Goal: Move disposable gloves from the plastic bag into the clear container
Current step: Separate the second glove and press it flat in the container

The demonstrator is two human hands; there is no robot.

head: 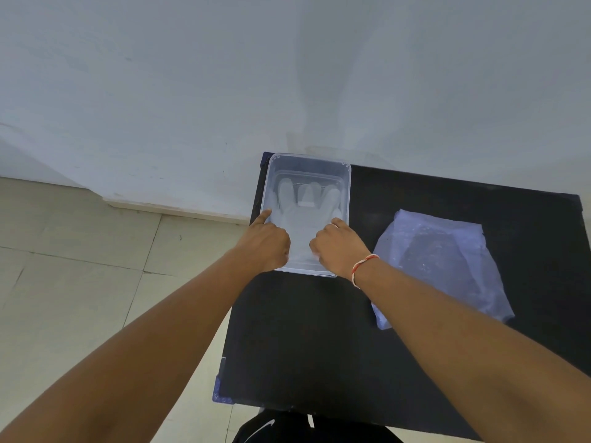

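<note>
A clear rectangular container (347,187) stands at the far left corner of the black table. A translucent white disposable glove (303,212) lies flat inside it, fingers pointing toward the wall. My left hand (267,243) and my right hand (339,246) are both down in the near end of the container, pinching the glove's cuff between curled fingers, each with the index finger stretched forward. The plastic bag (441,260) lies flat on the table to the right of the container, apart from both hands.
The black table (303,340) stands against a white wall (287,75). The table's left edge drops to a pale tiled floor (80,266). A dark object with a white logo (268,426) sits below the table's near edge.
</note>
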